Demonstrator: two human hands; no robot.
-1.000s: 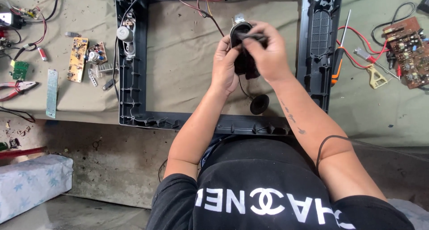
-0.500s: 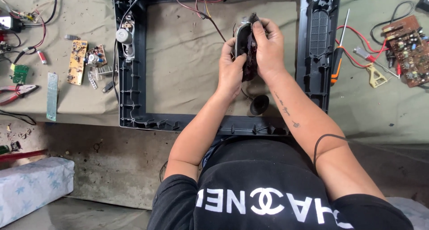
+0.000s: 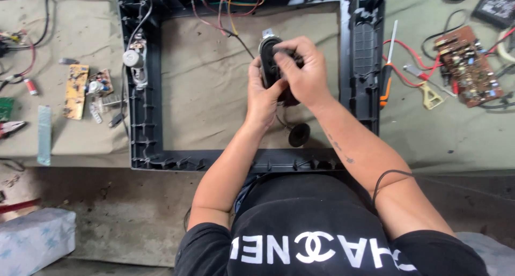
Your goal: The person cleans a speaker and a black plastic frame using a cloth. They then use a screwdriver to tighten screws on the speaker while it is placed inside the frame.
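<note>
Speaker unit [image 3: 270, 61], black, oval, is held up w/ both hands over the middle opening of the black plastic frame [image 3: 140, 120], clear of the cloth-covered counter [image 3: 214, 93]. Left hand [image 3: 261, 96] cups it from below and behind, fingers wrapped round the lower body; right hand [image 3: 306, 75] lies across its front, fingers curled shut over the upper face, so most of the cone side is hidden. Thin dark lead runs from the speaker up to the wire bundle [image 3: 225, 5] (red, yellow, green) at the frame's top edge, so the unit is still wired in. Small black round part [image 3: 299, 134] lies just below the hands, inside the frame; link to speaker cannot be told. Second speaker [image 3: 134, 59], silver-backed, is seated in the frame's left rail. Status, judged: speaker is out of its seat, not disconnected, right-rail mount vacant as far as visible. Outward: orange-handled screwdriver [image 3: 387, 67] just right of frame, brown circuit board [image 3: 468, 67] w/ red leads beyond, yellow board [image 3: 75, 91] and small parts left of frame, red-handled pliers [image 3: 10, 128] at far left edge.
</note>
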